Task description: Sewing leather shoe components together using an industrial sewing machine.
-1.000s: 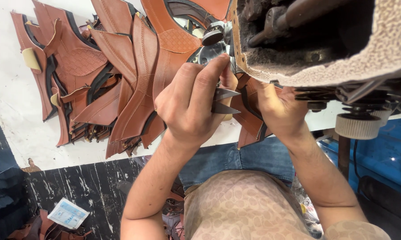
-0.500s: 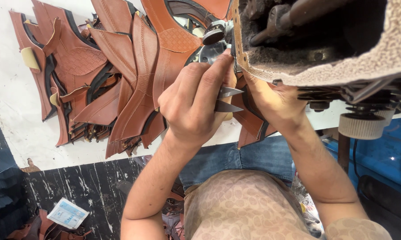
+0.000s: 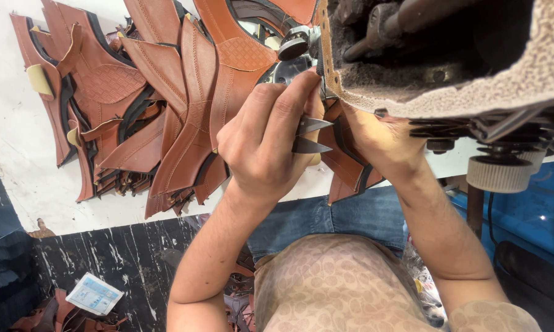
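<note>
My left hand (image 3: 264,141) is closed around small metal thread snips (image 3: 310,135), their two pointed blades sticking out toward my right hand. My right hand (image 3: 381,144) grips a brown leather piece with black edging (image 3: 344,166) at the table's front edge, right under the sewing machine head (image 3: 436,55). The two hands are almost touching. My right hand's fingertips are hidden behind the leather and the machine.
Several cut brown leather shoe parts (image 3: 166,104) lie fanned over the white table (image 3: 19,160) to the left. A machine handwheel (image 3: 498,172) sits at the right. Below are a dark marbled floor (image 3: 105,252), a small paper packet (image 3: 94,294) and leather scraps (image 3: 49,316).
Both hands have shifted slightly up toward the machine. The snips' blades stand a little more apart than a second ago.
</note>
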